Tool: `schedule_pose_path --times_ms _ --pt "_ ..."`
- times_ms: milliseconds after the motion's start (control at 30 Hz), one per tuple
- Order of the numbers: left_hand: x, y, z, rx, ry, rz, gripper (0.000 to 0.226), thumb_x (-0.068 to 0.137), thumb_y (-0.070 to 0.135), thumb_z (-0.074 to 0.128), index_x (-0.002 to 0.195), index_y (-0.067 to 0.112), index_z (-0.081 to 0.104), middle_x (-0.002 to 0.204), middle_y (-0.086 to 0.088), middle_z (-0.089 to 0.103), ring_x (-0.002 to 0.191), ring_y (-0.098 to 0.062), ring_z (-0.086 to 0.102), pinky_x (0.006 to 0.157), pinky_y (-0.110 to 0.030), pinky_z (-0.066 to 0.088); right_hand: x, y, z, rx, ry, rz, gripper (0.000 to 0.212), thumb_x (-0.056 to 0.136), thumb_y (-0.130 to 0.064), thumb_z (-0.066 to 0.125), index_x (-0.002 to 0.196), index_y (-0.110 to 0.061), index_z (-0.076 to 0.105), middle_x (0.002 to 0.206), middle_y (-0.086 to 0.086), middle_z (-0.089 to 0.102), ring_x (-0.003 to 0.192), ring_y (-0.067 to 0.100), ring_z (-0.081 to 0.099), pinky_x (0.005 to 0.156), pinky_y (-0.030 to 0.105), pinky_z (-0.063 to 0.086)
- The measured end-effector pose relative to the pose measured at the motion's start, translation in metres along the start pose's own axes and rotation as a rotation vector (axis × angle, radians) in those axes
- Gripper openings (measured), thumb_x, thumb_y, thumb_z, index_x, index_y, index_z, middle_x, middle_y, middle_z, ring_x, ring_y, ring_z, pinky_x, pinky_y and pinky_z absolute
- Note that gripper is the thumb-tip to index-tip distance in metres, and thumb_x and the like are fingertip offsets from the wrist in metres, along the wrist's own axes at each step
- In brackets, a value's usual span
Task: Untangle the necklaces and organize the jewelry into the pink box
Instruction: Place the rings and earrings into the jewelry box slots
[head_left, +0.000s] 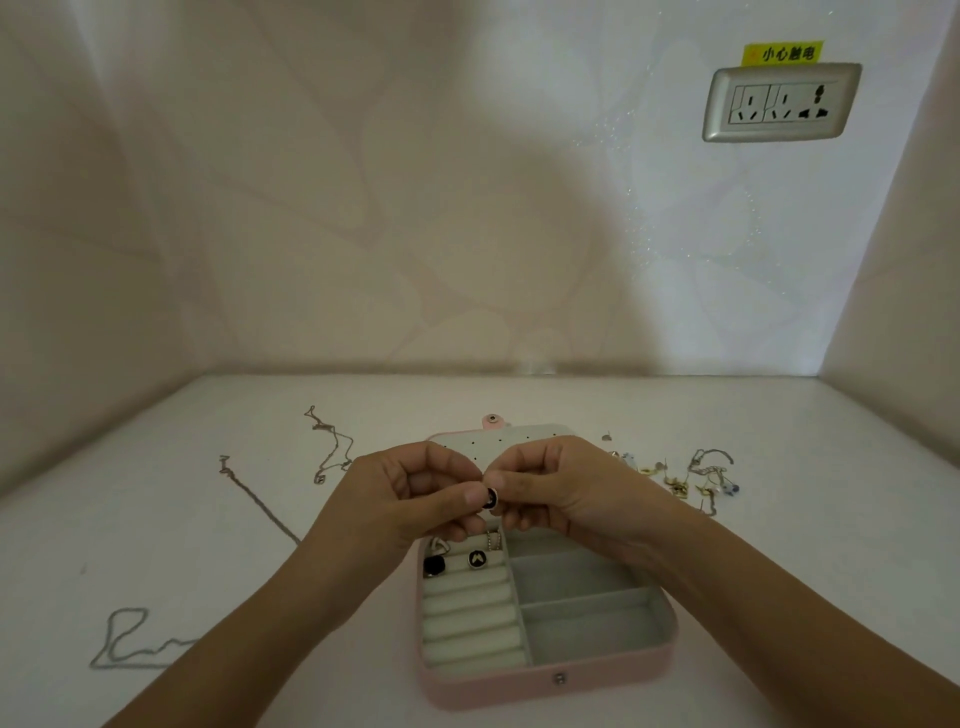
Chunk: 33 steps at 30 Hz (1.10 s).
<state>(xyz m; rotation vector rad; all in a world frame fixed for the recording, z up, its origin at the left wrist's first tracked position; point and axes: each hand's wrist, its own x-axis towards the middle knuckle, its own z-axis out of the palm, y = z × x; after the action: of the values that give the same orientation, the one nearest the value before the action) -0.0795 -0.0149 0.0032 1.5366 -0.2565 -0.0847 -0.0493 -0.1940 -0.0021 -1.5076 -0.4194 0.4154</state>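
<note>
While the left hand (410, 499) and right hand (550, 488) pinch one black charm (491, 500) over the pink box (545, 686), three pieces (476, 558) sit inside and three chains (332, 447) lie left of it.

Dim, soft shadows, brighter right, edges bowed

Hands, pair: left hand (410, 493) is reaching in from 7 o'clock, right hand (556, 488) from 5 o'clock. Curled fingertips are meeting at centre, both pinching one round black stud (491, 500).
</note>
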Motion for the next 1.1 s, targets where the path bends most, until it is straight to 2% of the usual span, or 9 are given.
schedule_pose_path --times_ms 133,267,400,433,533,700,867,1000,1100 --pt "0.002 -0.003 -0.001 0.036 -0.002 -0.022 0.024 0.069 0.015 0.067 0.092 0.009 0.072 0.067 -0.01 0.069 0.059 -0.013 0.066 0.06 -0.019 0.054 -0.001 -0.002 -0.003 -0.045 0.035 -0.003 0.008 0.076 -0.018 0.07 0.079 -0.01 0.07 0.069 0.001 0.068 0.061 0.009 0.062 0.06 0.016 0.049" --pt "0.003 -0.003 -0.004 0.101 0.048 -0.053 0.012 0.082 0.011 0.064 0.086 0.009 0.075 0.069 -0.013 0.071 0.061 -0.013 0.066 0.058 -0.016 0.052 -0.001 -0.003 -0.009 -0.227 0.133 -0.037 0.004 0.083 -0.014 0.071 0.081 -0.01 0.071 0.069 0.001 0.069 0.063 0.01 0.063 0.061 0.018 0.049" --pt "0.001 -0.003 0.001 0.188 0.001 -0.1 0.008 0.084 0.003 0.065 0.082 0.0 0.072 0.07 -0.014 0.071 0.055 -0.014 0.065 0.05 -0.019 0.049 0.004 0.007 -0.02 -1.06 0.424 -0.127 0.007 0.087 -0.026 0.066 0.083 -0.021 0.069 0.076 -0.013 0.065 0.071 0.003 0.058 0.068 0.016 0.042" --pt "0.001 -0.005 0.003 0.219 -0.024 -0.115 0.006 0.084 0.001 0.065 0.082 -0.002 0.071 0.071 -0.015 0.071 0.053 -0.015 0.064 0.047 -0.019 0.047 0.004 0.009 -0.021 -1.176 0.449 -0.149 0.008 0.088 -0.027 0.063 0.085 -0.021 0.069 0.08 -0.013 0.064 0.075 0.004 0.057 0.07 0.017 0.041" --pt "0.0 -0.01 0.005 0.312 -0.093 -0.128 0.008 0.084 0.002 0.067 0.078 0.005 0.072 0.067 -0.009 0.071 0.048 -0.013 0.061 0.044 -0.019 0.042 0.006 0.01 -0.023 -1.212 0.426 -0.163 0.011 0.09 -0.027 0.059 0.09 -0.02 0.068 0.09 -0.01 0.065 0.084 0.007 0.057 0.074 0.019 0.04" --pt "0.002 -0.015 0.005 0.593 -0.068 -0.025 0.016 0.081 0.022 0.073 0.072 0.035 0.075 0.069 0.0 0.071 0.057 -0.005 0.052 0.059 -0.02 0.042 0.008 0.012 -0.023 -1.297 0.401 -0.176 0.017 0.092 -0.032 0.057 0.093 -0.019 0.067 0.091 -0.008 0.055 0.084 0.008 0.053 0.065 0.017 0.031" --pt "0.003 -0.016 0.006 0.613 -0.059 -0.067 0.02 0.081 0.021 0.073 0.063 0.03 0.074 0.058 0.007 0.066 0.051 0.002 0.051 0.056 -0.013 0.04 0.009 0.012 -0.023 -1.312 0.378 -0.175 0.017 0.093 -0.034 0.056 0.093 -0.02 0.065 0.094 -0.007 0.055 0.086 0.009 0.053 0.07 0.019 0.032" --pt "0.003 -0.019 0.007 0.673 -0.06 -0.049 0.02 0.082 0.025 0.072 0.063 0.031 0.073 0.058 0.005 0.066 0.055 -0.003 0.052 0.057 -0.018 0.04 0.008 0.012 -0.023 -1.331 0.369 -0.189 0.016 0.093 -0.033 0.056 0.094 -0.02 0.064 0.097 -0.006 0.056 0.086 0.009 0.052 0.071 0.019 0.031" --pt "0.003 -0.02 0.01 0.741 -0.039 -0.014 0.022 0.082 0.027 0.072 0.061 0.034 0.068 0.049 0.018 0.058 0.049 0.002 0.047 0.052 -0.011 0.035 0.008 0.012 -0.023 -1.338 0.357 -0.195 0.014 0.092 -0.032 0.056 0.094 -0.02 0.063 0.094 -0.007 0.053 0.084 0.009 0.049 0.07 0.019 0.03"
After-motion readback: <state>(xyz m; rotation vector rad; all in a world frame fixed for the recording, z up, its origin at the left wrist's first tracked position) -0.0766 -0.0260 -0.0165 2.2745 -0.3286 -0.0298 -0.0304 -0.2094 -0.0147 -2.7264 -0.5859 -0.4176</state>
